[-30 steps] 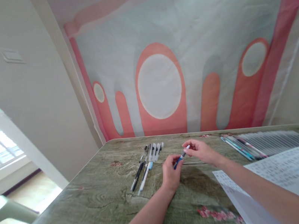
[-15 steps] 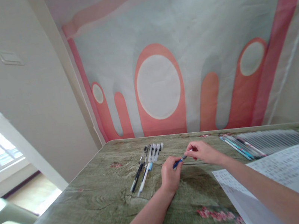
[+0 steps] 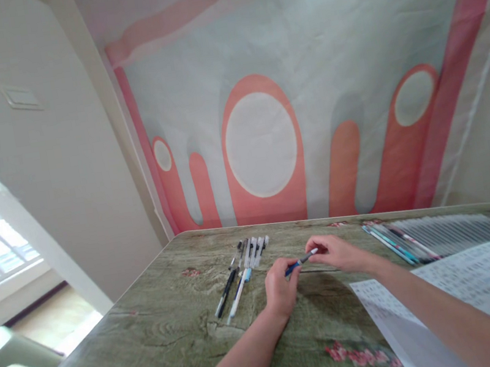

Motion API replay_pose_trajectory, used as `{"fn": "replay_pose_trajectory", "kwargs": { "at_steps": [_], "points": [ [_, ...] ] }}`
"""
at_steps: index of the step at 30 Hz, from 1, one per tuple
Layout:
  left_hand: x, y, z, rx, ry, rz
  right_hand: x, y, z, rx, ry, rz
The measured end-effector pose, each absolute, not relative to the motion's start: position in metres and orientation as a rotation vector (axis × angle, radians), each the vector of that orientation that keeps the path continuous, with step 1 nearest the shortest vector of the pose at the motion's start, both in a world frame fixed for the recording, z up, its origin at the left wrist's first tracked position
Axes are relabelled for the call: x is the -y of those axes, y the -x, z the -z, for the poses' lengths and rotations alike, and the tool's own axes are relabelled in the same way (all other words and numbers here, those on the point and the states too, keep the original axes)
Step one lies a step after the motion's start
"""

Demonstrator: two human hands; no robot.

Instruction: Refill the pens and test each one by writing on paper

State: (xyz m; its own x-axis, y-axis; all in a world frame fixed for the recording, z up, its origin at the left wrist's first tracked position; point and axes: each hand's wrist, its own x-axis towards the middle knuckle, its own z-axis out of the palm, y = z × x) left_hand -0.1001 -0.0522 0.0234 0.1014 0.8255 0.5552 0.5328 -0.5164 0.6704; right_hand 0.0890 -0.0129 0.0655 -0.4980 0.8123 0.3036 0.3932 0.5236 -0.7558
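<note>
A pen [image 3: 304, 258] with a blue barrel, a dark middle and a light tip is held between my two hands above the table. My left hand [image 3: 280, 286] is closed round its blue end. The fingers of my right hand [image 3: 333, 253] pinch close to its light tip; whether they grip a separate part there is too small to tell. Left of my left hand lie a black pen [image 3: 226, 292], a white pen with a light blue part [image 3: 239, 296], and several clear-bodied pens [image 3: 253, 251] side by side.
On the right, a clear case [image 3: 452, 232] holds several pens and refills, with coloured pens [image 3: 392, 245] at its left side. A sheet of handwritten paper [image 3: 489, 287] lies partly under my right forearm. The wood-print table [image 3: 159, 346] meets a patterned wall covering [image 3: 261, 143] behind.
My right hand's fingers have shifted slightly along the pen, and more of its light tip now shows. My left hand keeps its hold. The view has moved a little.
</note>
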Motion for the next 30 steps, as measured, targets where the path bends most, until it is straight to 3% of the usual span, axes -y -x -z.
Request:
{"fn": "replay_pose_trajectory", "kwargs": {
  "at_steps": [7, 13, 30],
  "points": [
    [0.052, 0.1, -0.025, -1.277, -2.106, -1.389, 0.015, -0.087, -0.061, 2.128, 1.168, -0.941],
    [0.051, 0.1, -0.024, -1.327, -2.101, -1.368, 0.015, -0.091, -0.063, 2.156, 0.956, -0.794],
    [0.05, 0.1, -0.022, -1.358, -2.117, -1.384, 0.008, -0.09, -0.049, 2.269, 1.064, -0.638]
  ]
}}
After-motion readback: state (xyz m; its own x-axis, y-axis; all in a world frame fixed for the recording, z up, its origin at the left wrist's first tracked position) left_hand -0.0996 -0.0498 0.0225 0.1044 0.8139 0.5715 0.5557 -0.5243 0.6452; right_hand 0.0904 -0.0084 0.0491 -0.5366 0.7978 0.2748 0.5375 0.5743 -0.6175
